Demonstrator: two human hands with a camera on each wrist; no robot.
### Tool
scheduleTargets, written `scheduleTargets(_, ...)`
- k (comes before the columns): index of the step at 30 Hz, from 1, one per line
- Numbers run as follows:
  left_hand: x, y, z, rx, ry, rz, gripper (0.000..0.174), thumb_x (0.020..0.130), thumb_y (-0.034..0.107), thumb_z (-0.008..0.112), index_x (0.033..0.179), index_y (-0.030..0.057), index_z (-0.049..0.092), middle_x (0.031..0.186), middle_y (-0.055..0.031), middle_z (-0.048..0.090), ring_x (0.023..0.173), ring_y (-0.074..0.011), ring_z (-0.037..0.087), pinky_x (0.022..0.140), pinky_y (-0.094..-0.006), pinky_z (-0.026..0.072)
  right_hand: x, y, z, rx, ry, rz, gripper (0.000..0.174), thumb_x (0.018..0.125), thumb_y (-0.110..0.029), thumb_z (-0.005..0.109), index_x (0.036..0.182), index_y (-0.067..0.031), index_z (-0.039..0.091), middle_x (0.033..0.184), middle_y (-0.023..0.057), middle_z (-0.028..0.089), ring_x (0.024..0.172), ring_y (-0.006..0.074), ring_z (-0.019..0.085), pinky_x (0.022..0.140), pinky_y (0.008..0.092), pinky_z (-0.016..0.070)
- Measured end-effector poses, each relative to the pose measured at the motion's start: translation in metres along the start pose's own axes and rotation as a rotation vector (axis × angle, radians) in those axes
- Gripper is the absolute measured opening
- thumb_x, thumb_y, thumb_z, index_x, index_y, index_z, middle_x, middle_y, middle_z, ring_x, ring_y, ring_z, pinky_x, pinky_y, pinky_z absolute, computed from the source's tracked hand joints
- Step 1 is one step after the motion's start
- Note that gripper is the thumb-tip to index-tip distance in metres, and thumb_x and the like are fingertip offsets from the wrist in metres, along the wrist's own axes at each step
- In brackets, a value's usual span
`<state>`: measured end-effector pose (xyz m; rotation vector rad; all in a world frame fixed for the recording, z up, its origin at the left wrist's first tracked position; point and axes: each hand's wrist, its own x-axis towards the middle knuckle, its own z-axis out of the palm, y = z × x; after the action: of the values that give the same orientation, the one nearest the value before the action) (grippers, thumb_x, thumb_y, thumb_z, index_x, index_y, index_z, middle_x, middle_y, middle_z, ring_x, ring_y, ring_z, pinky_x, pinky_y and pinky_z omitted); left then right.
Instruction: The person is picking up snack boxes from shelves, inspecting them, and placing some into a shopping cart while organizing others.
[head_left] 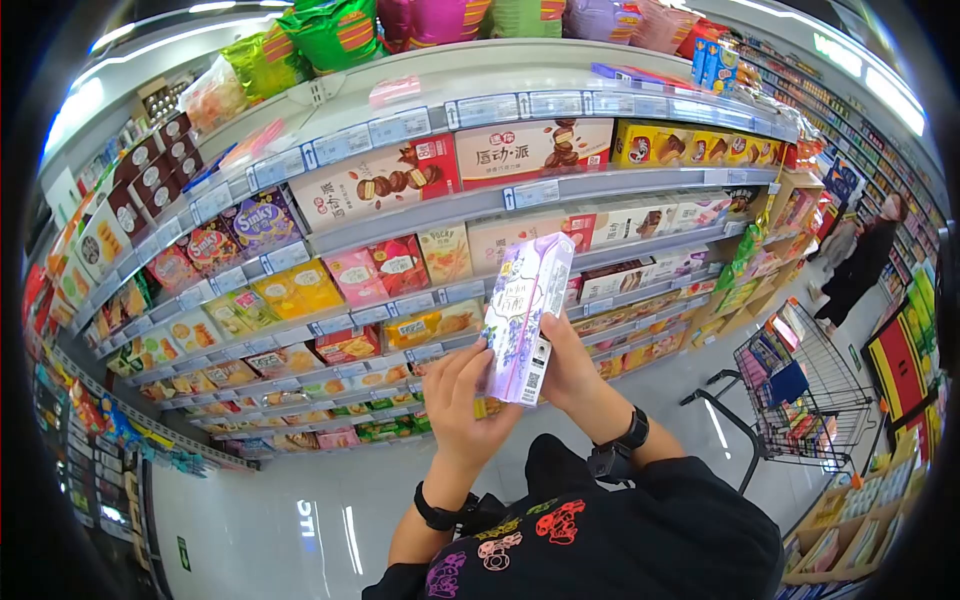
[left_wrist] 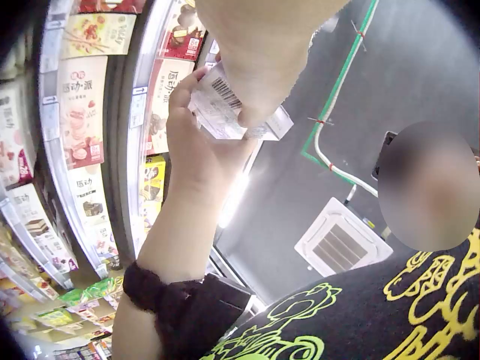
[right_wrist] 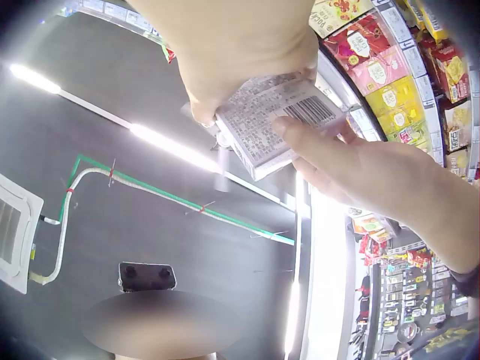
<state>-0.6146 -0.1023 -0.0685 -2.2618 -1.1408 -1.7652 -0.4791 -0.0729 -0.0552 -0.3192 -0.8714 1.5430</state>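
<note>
A white and purple box [head_left: 525, 320] is held up in front of the shelves, tilted, its printed front and a narrow side with a code showing. The left hand [head_left: 462, 395] grips its left edge and lower end; the right hand [head_left: 572, 368] holds the right side, thumb along the edge. In the left wrist view, the box's barcode face [left_wrist: 217, 97] lies between the left hand [left_wrist: 259, 52] and the right hand [left_wrist: 206, 157]. The right wrist view has the box's text-covered back [right_wrist: 259, 124] under the right hand [right_wrist: 240, 45], with the left thumb [right_wrist: 307, 142] across it.
Shelves [head_left: 400, 215] of boxed snacks curve across the front, with large bags [head_left: 330, 35] on top. At the right stands a wire shopping cart [head_left: 810, 400] with goods inside. A person in dark clothes [head_left: 860, 260] is farther back in the aisle. Cartons [head_left: 850, 530] stand at the lower right.
</note>
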Motion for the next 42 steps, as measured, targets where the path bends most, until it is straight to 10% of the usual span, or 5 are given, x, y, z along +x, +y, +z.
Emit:
scheduleTargets(11, -0.004, -0.001, 0.016, -0.121, -0.023, -0.005, 0.047, 0.056, 0.008, 0.072, 0.100, 0.0010, 0.058, 0.093, -0.0144, 0.061, 0.082, -0.0272, 0.058, 0.070, -0.0336, 0.0459, -0.005, -0.003, -0.015, 0.072, -0.049, -0.032, 0.089, 0.079, -0.021, 0.064, 0.139, -0.0264, -0.002, 0.121, 0.0143, 0.042, 0.110, 0.0297, 0.049, 0.087, 0.0421, 0.0460)
scheduleTargets(26, -0.015, -0.004, 0.018, -0.336, -0.039, -0.245, 0.041, 0.064, 0.010, 0.074, 0.099, -0.0025, 0.058, 0.088, -0.0118, 0.063, 0.074, -0.0214, 0.061, 0.064, -0.0283, 0.0484, -0.010, -0.011, -0.011, -0.125, 0.075, -0.038, 0.086, 0.078, -0.025, 0.066, 0.140, -0.0182, 0.006, 0.125, 0.0151, 0.041, 0.113, 0.0239, 0.046, 0.091, 0.0371, 0.0417)
scheduleTargets(29, -0.019, 0.000, 0.014, -0.860, -0.065, -0.768, 0.036, 0.073, 0.010, 0.069, 0.103, -0.0046, 0.055, 0.095, -0.0112, 0.062, 0.082, -0.0211, 0.061, 0.072, -0.0302, 0.0488, -0.003, -0.013, -0.007, -0.340, 0.105, -0.211, 0.082, 0.079, -0.005, 0.062, 0.141, -0.0146, 0.010, 0.114, 0.0135, 0.050, 0.106, 0.0180, 0.050, 0.087, 0.0310, 0.0430)
scheduleTargets(33, -0.027, -0.021, 0.025, -1.470, 0.041, -0.737, 0.048, 0.084, 0.018, 0.058, 0.122, -0.0034, 0.037, 0.119, -0.0135, 0.050, 0.109, -0.0236, 0.052, 0.090, -0.0394, 0.0451, -0.001, -0.020, -0.007, -0.410, 0.107, -0.234, 0.073, 0.080, -0.002, 0.060, 0.138, -0.0097, 0.018, 0.110, 0.0138, 0.053, 0.100, 0.0162, 0.054, 0.086, 0.0301, 0.0437)
scheduleTargets(42, -0.032, -0.020, 0.025, -1.441, 0.021, -0.741, 0.051, 0.084, 0.020, 0.058, 0.125, -0.0015, 0.035, 0.123, -0.0130, 0.048, 0.111, -0.0252, 0.050, 0.092, -0.0394, 0.0439, 0.001, -0.016, -0.012, -0.383, 0.068, -0.232, 0.069, 0.080, 0.000, 0.058, 0.138, -0.0103, 0.021, 0.114, 0.0146, 0.051, 0.103, 0.0168, 0.052, 0.087, 0.0301, 0.0433)
